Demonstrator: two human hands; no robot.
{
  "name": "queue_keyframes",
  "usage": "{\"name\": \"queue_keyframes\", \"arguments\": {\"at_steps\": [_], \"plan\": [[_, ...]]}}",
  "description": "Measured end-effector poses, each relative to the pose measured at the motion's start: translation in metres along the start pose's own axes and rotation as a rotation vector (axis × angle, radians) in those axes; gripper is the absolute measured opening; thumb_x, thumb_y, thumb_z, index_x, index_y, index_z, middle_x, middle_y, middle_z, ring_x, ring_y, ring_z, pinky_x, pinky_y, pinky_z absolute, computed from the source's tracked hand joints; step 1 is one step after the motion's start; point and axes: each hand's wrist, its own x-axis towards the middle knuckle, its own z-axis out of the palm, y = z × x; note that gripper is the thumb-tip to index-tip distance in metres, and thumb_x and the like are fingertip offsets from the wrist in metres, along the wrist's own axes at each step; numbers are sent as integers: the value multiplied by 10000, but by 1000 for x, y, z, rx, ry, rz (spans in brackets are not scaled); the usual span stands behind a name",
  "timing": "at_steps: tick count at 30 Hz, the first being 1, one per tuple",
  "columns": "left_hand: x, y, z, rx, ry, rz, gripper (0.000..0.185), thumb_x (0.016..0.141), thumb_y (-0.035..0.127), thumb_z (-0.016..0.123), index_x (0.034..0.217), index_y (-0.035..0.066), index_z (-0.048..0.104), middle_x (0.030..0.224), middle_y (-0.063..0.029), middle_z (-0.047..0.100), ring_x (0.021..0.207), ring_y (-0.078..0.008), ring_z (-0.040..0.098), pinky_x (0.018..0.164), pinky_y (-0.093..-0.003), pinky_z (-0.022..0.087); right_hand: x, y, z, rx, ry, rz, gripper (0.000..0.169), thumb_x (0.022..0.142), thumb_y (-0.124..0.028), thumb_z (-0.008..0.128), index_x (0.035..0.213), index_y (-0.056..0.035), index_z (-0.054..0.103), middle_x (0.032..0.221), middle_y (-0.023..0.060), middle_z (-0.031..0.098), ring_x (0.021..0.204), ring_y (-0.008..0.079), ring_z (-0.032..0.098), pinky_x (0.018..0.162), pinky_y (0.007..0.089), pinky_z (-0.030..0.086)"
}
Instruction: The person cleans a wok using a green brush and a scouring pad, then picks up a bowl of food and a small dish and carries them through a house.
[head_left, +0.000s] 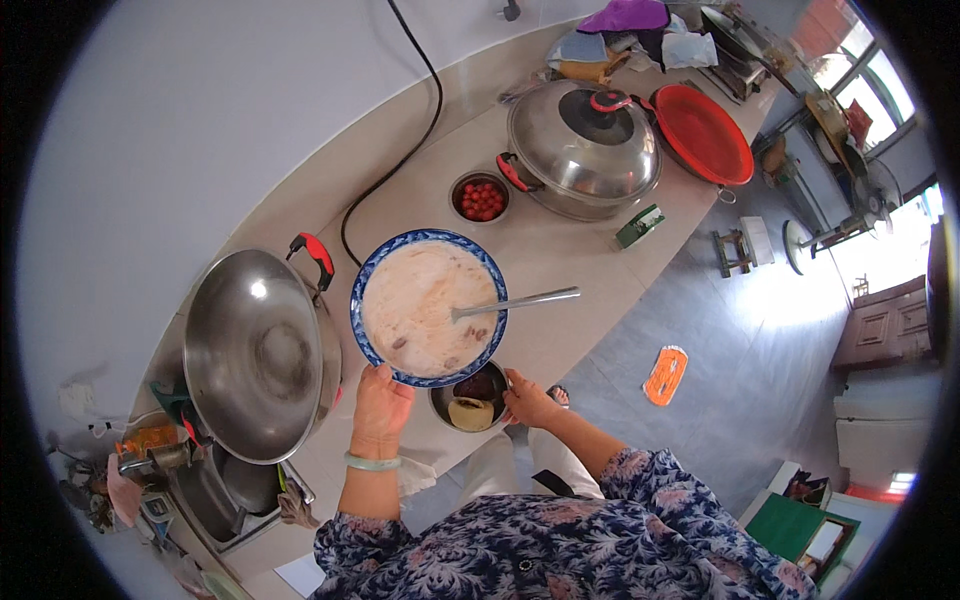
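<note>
My left hand (381, 405) grips the near rim of a wide blue-and-white patterned bowl (361, 335), with the thumb on top. A pale, floury mixture (424, 307) with a few brown bits fills this bowl. From it a metal utensil (536, 298) leans out to the right; its working end is buried. My right hand (534, 401) pinches the side of a small metal bowl (442, 409), partly hidden under the larger bowl's near edge. Inside the small bowl are a pale yellow piece (471, 413) and a dark reddish mass (475, 386) that I cannot identify.
Behind sits a metal bowl of small red fruits (482, 201), near a lidded steel pot (585, 150), a green box (640, 226) and a red basin (705, 135). Left are a large steel wok (255, 352) and a sink (225, 495). A black cord (427, 131) crosses the counter (570, 259).
</note>
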Motion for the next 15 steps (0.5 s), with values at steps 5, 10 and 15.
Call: {"name": "queue_keyframes", "arguments": {"at_steps": [5,10,15], "plan": [[-3,6,-3,35,74,26,528,789,87,608,1290,-1,468,1327,-106,514,1245,-257,475,1088,-405,365,-3,-4,0,-86,141,-41,509,805,-116,520,1275,41,406,761,219,652,612,293,671,656,391,544],[-4,11,-4,64,114,-1,557,779,130,621,1304,22,467,1344,-110,504,1261,-270,459,1086,-444,358,-17,29,-13,-118,305,-69,450,796,-137,536,1208,20,447,745,199,645,695,312,660,682,411,505],[-6,12,10,89,-104,-58,566,791,164,636,1308,8,466,1361,-120,494,1268,-259,454,1089,-433,351,-77,28,-49,-61,424,42,398,793,-162,533,1153,-4,472,777,217,643,778,359,646,789,426,464]]}}
